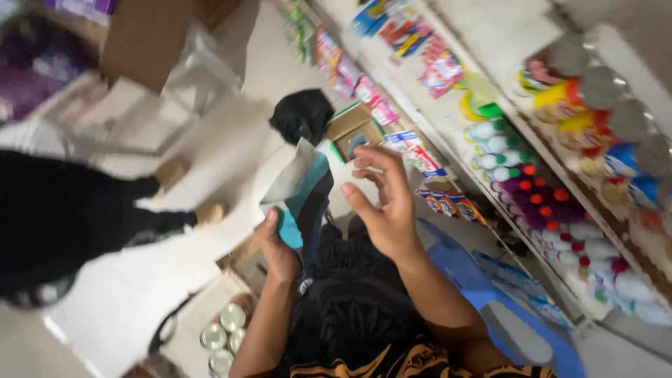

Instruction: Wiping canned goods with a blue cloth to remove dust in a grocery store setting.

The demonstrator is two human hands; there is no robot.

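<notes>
The left hand [278, 253] was clamped on a flat teal-and-grey pouch [302, 199] lifted clear of the shelves, while the right hand [383, 203] hovered open beside it, unplaced.

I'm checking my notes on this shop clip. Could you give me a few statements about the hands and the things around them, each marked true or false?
1. The left hand holds a teal and grey packet. True.
2. The right hand grips a bottle from the shelf. False: it is raised with open fingers and holds nothing.
3. Silver tin cans sit low on the floor, below the left arm. True.
4. The shelves on the right stand bare. False: they carry rows of bottles with coloured caps.
5. A blue plastic stool stands under the right arm. True.
</notes>
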